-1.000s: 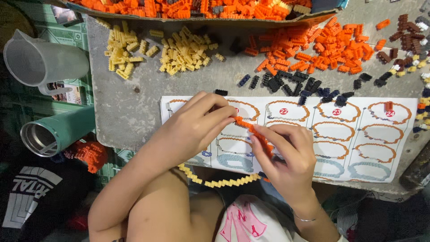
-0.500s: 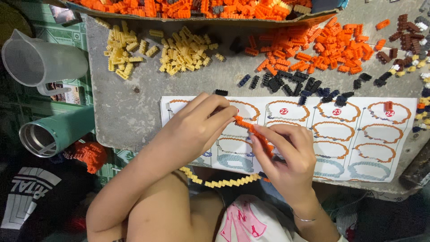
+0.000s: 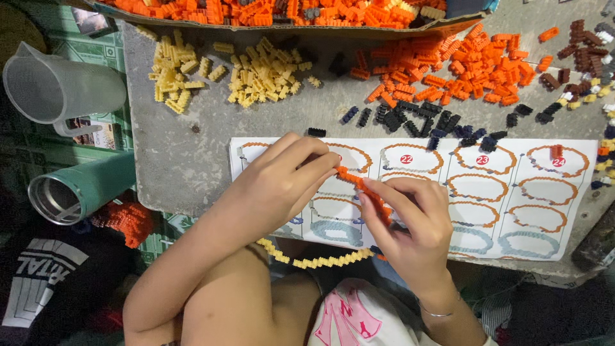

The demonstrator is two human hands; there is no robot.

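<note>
Both of my hands hold one curved strip of small orange bricks (image 3: 359, 184) over a printed instruction sheet (image 3: 512, 198) with ring diagrams. My left hand (image 3: 275, 186) pinches the strip's upper left end. My right hand (image 3: 410, 221) grips its lower right part, and its fingers hide that end. A curved strip of yellow bricks (image 3: 320, 259) lies at the table's near edge, just below my hands.
Loose bricks lie on the grey table (image 3: 186, 160): yellow piles (image 3: 256, 77) at left, an orange pile (image 3: 467, 64) at right, dark ones (image 3: 416, 118) between. A cardboard tray of orange bricks (image 3: 288, 13) sits behind. A clear plastic jug (image 3: 57, 83) and green flask (image 3: 83, 186) stand left.
</note>
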